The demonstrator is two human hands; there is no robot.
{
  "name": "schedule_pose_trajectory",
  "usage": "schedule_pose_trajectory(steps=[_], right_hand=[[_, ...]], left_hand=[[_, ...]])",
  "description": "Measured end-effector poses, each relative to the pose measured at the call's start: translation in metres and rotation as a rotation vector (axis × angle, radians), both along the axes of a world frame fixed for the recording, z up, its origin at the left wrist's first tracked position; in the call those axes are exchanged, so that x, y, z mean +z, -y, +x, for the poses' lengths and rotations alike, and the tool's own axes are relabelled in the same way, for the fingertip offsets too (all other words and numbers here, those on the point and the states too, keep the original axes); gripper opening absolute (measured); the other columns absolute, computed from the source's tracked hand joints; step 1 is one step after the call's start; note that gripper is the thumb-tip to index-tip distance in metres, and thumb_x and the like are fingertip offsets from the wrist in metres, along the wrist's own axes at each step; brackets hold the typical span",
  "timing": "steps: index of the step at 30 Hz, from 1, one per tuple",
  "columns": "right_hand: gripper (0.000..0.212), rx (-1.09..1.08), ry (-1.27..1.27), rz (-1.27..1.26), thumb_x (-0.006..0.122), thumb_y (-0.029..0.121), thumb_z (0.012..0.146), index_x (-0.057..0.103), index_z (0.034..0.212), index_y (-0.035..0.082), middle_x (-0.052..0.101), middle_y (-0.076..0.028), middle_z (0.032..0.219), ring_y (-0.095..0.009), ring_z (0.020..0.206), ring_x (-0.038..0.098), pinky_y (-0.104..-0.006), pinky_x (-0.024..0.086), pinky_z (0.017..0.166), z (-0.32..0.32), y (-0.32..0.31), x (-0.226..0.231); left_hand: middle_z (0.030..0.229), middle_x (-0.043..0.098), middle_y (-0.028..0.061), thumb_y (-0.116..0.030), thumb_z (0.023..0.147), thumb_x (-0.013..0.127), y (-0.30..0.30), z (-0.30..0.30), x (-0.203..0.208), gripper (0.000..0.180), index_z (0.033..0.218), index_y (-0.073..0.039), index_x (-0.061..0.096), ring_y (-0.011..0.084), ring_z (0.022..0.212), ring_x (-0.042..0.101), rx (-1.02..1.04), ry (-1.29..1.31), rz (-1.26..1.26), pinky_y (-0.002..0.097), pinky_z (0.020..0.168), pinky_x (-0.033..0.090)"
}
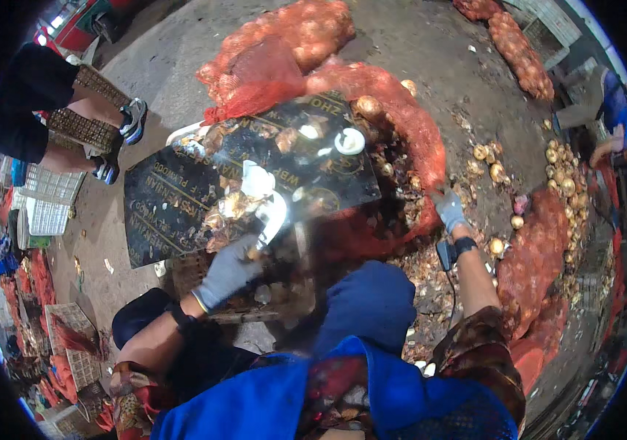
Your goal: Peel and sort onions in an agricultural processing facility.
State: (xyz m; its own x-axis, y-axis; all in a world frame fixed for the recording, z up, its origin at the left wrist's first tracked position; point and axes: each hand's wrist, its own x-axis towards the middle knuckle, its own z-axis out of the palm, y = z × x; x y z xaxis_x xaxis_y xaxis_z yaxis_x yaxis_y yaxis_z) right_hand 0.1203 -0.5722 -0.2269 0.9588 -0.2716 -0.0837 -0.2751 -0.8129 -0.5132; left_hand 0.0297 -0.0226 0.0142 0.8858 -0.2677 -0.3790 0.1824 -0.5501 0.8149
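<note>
My left hand (229, 275), in a grey glove, is closed at the near edge of a dark printed plywood board (159, 198). From it projects a curved, bright-shining piece (275, 218) that looks like a knife blade. Onion skins and white onion pieces (257, 181) lie scattered on the board, with a white ring-like piece (349, 141) near its far right corner. My right hand (451, 211), also gloved in grey, is at the right rim of an opened red mesh bag (425, 139), its fingers closed on the netting. Inside the bag are onions (368, 107) and loose brown skins.
Full red mesh onion sacks (306, 33) lie beyond the board; another (537, 257) is at right, beside loose onions (564, 180). Skins litter the floor. A person's legs (82, 117) stand at left near a white crate (53, 194). Another person (610, 117) is at far right.
</note>
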Motion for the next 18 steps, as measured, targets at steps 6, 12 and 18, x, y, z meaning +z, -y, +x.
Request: schedule_pose_trajectory(steps=[6,12,18], right_hand=[[0.035,-0.154,-0.174,0.050,0.068,0.027,0.087,0.067,0.110,0.000,0.069,-0.022,0.105,-0.031,0.095,0.068,-0.0389,0.052,0.084,-0.089,-0.033,0.032],[0.039,0.177,0.088,0.281,0.073,0.028,0.083,0.066,0.102,-0.005,0.067,-0.025,0.094,-0.034,0.080,0.065,-0.0446,0.049,0.068,-0.093,-0.124,0.006],[0.023,0.232,0.389,0.577,0.069,0.026,0.084,0.071,0.098,0.008,0.069,-0.018,0.100,-0.035,0.092,0.065,-0.0393,0.052,0.078,-0.057,-0.180,-0.046]], left_hand=[[0.093,0.069,0.0080,-0.010,0.087,0.066,0.020,0.044,0.013,0.035,0.121,-0.002,0.061,0.0113,0.082,0.059,0.037,0.231,-0.060,0.0319,0.076,0.050],[0.091,0.065,0.0036,-0.010,0.087,0.067,0.025,0.019,0.022,0.032,0.116,0.000,0.061,0.0093,0.080,0.055,0.010,0.250,0.098,0.0288,0.074,0.049],[0.093,0.063,-0.0015,-0.008,0.089,0.065,0.005,-0.014,0.017,0.037,0.125,0.000,0.056,0.0036,0.079,0.053,0.208,-0.037,-0.046,0.0229,0.068,0.047]])
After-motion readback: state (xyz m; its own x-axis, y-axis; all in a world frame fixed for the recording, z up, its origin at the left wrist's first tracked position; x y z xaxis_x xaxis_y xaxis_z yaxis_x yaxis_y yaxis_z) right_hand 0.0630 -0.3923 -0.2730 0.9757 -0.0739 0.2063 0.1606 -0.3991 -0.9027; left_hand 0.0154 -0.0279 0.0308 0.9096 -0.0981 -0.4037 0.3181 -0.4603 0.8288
